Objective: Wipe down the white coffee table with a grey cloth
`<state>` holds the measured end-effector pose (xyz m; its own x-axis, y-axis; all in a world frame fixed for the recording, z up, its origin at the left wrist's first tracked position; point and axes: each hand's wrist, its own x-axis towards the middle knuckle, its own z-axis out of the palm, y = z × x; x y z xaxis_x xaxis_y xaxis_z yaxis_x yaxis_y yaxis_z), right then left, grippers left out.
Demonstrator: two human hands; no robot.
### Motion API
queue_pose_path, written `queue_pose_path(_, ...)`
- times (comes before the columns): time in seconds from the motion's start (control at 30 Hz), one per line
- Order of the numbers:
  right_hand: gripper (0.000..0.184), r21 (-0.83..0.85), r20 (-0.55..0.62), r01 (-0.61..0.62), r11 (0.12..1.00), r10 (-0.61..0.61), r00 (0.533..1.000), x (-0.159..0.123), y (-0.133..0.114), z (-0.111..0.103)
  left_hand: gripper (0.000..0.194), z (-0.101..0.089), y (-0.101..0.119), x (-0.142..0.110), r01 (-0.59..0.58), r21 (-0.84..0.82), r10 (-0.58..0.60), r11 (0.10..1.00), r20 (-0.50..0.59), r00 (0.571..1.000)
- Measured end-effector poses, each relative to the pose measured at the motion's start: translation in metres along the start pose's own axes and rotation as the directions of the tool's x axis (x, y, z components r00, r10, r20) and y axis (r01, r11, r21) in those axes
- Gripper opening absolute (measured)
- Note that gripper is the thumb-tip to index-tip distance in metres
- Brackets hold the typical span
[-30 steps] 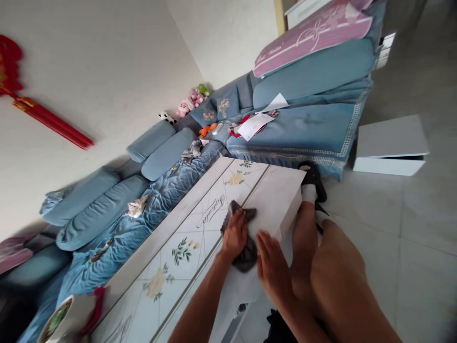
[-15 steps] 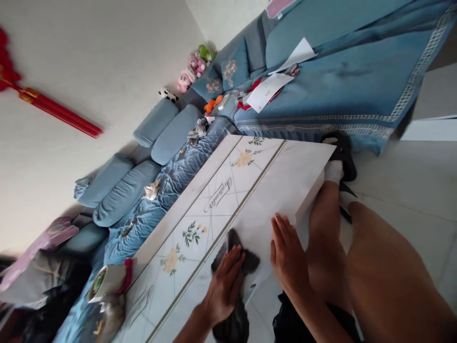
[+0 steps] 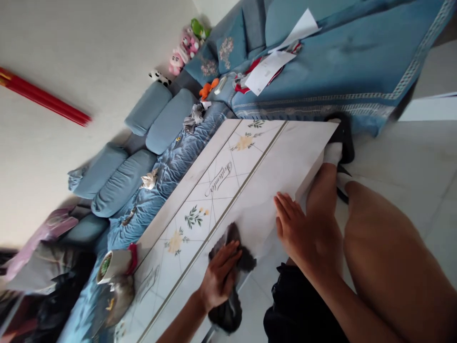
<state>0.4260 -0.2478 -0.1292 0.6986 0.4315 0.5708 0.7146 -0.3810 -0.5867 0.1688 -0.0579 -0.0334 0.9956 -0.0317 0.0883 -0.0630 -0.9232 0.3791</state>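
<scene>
My left hand (image 3: 220,274) presses down on a dark grey cloth (image 3: 246,259), its fingers bent over the bunched fabric. The cloth lies on the white table (image 3: 282,162), near its close edge, with part of it trailing over that edge. My right hand (image 3: 294,221) rests at the table's near edge, fingers stretched out together and thumb a little apart, holding nothing. Yellow flowers, green leaves and the word "September" decorate the tabletop beyond a gold line.
A white planter (image 3: 119,264) and a tied plastic bag (image 3: 121,300) stand at the table's left end. Behind runs a blue sofa (image 3: 167,176) with cushions and plush toys. Paper sheets (image 3: 267,71) lie on its right part. My bare legs (image 3: 389,238) are close to the table.
My left hand and the cloth have slid slightly along the tabletop, the cloth bunching differently. My right hand stays at the edge. The view has tipped slightly, so the room sits higher.
</scene>
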Motion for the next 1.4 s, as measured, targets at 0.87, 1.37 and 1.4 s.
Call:
queue_pose_path(0.87,0.078,0.000,0.073,-0.062,0.998,0.062,0.995,0.001,-0.007,-0.005,0.067,-0.006,-0.004,-0.025,0.125,0.008,-0.125,0.992,-0.044,0.991)
queue_pose_path(1.37,0.081,-0.072,0.089,0.009,0.997,-0.002,0.996,-0.001,-0.006,-0.004,0.052,0.044,-0.029,0.287,-0.013,0.013,0.014,1.000,-0.081,0.997)
queue_pose_path(1.4,0.079,-0.090,0.100,0.026,0.996,-0.017,0.995,0.000,-0.004,-0.006,0.051,0.049,-0.029,0.314,0.002,0.022,0.000,1.000,-0.093,0.996)
